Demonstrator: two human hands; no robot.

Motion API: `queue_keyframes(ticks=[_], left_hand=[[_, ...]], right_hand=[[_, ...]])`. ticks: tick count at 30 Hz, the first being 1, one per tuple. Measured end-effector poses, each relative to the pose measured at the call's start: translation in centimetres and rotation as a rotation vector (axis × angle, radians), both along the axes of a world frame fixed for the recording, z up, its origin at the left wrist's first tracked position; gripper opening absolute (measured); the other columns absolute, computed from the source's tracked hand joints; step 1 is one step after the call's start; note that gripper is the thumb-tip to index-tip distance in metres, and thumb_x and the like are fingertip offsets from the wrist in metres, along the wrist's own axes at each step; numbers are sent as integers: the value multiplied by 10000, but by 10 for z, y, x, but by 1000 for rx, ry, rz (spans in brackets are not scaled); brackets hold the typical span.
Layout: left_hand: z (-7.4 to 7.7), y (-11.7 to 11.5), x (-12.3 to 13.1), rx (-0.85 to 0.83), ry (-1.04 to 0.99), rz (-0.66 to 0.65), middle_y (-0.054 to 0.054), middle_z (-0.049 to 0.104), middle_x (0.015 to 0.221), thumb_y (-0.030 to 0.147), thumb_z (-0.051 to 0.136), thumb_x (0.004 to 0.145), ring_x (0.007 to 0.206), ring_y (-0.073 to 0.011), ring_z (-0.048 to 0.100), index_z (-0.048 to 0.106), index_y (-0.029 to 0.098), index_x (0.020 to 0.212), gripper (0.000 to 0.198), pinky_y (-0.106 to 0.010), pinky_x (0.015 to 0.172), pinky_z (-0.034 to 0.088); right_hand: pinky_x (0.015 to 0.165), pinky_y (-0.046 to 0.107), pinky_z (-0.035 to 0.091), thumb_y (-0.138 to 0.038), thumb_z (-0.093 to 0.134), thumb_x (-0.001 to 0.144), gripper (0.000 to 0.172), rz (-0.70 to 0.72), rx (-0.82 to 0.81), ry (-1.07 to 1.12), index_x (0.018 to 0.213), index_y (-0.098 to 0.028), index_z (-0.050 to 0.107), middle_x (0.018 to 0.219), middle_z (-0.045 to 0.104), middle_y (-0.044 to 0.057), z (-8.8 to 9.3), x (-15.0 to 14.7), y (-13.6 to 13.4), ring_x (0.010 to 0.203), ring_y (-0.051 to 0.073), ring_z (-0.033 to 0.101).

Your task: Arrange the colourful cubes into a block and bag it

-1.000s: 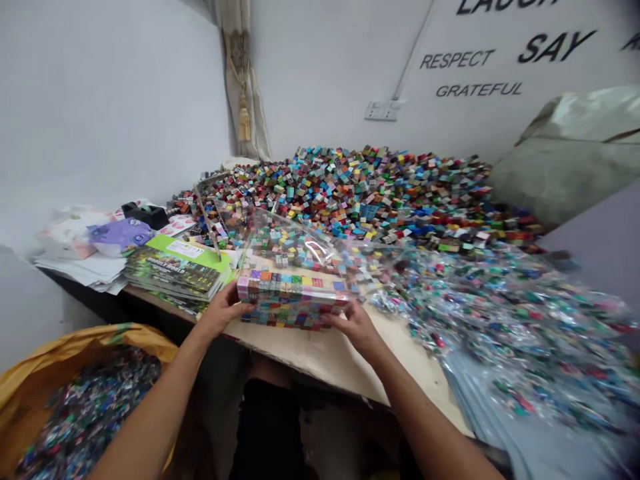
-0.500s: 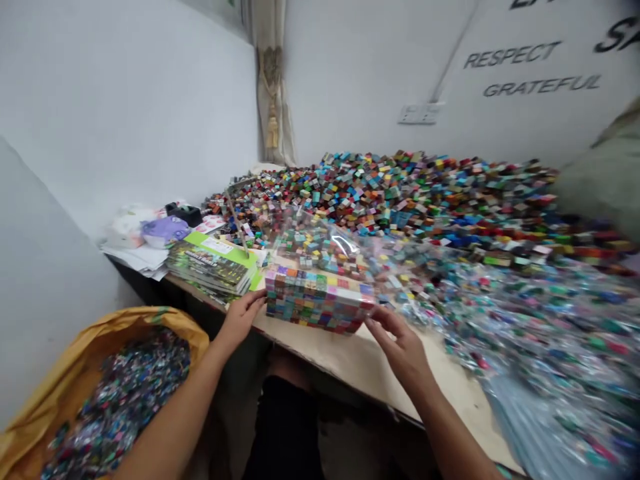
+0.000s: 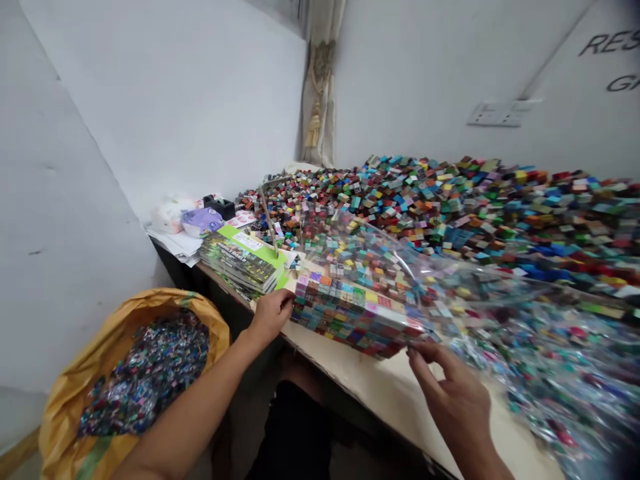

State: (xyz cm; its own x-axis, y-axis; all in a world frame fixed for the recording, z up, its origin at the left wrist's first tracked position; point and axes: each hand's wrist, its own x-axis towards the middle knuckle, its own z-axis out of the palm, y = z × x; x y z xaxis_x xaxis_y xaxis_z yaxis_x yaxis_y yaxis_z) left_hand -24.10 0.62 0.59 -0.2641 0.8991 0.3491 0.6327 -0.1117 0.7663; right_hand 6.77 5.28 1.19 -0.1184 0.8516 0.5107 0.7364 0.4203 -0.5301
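Note:
A brick-shaped stack of small multicoloured cubes (image 3: 357,310) sits near the table's front edge, inside a loose clear plastic bag (image 3: 385,247) that puffs up behind it. My left hand (image 3: 273,317) is closed at the stack's left end, its thumb and forefinger pinching the bag there. At the lower right corner, my right hand (image 3: 453,383) has thumb and forefinger together on the plastic, the other fingers loosely curled. The cubes' lower back side is hidden.
A large heap of loose cubes (image 3: 450,200) fills the back of the table. Filled clear packets (image 3: 575,373) lie to the right. Green-covered booklets (image 3: 245,260) are stacked at left. A yellow sack (image 3: 65,393) of small shiny packets stands on the floor, left of the table.
The view has swung left, so everything appears further right. My fingers have closed in on the bag at both ends, and the stack appears slightly more angled.

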Motion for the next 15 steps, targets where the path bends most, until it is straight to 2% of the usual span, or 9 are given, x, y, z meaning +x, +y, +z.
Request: queue_keyframes(ticks=[3, 8, 11, 15], left_hand=[[-1, -3, 1, 10, -17, 1, -53, 697, 838, 211, 515, 825, 793, -191, 633, 677, 184, 882, 174, -285, 750, 462], [1, -5, 1, 38, -138, -46, -59, 699, 991, 285, 466, 891, 792, -171, 653, 645, 186, 1067, 271, -262, 730, 489], [2, -2, 0, 41, -117, -61, -51, 706, 926, 258, 470, 887, 790, -173, 647, 669, 195, 1011, 243, -265, 742, 483], [2, -1, 2, 61, -74, -10, -42, 701, 825, 230, 504, 860, 773, -177, 634, 690, 201, 898, 192, -270, 742, 472]], right_hand=[[599, 331, 385, -575, 449, 795, 405, 28, -8, -18, 764, -219, 640, 703, 632, 42, -1, -1, 1, 545, 194, 531], [573, 334, 384, -589, 472, 783, 392, -39, -110, -57, 814, -234, 635, 742, 642, 47, -2, 5, 0, 623, 241, 573], [533, 325, 384, -593, 506, 755, 388, -17, -157, -98, 829, -237, 640, 764, 656, 51, -4, 11, 2, 636, 255, 586], [511, 321, 397, -590, 513, 760, 386, -5, -180, -138, 854, -241, 647, 787, 672, 58, -7, 19, 6, 649, 264, 605]])
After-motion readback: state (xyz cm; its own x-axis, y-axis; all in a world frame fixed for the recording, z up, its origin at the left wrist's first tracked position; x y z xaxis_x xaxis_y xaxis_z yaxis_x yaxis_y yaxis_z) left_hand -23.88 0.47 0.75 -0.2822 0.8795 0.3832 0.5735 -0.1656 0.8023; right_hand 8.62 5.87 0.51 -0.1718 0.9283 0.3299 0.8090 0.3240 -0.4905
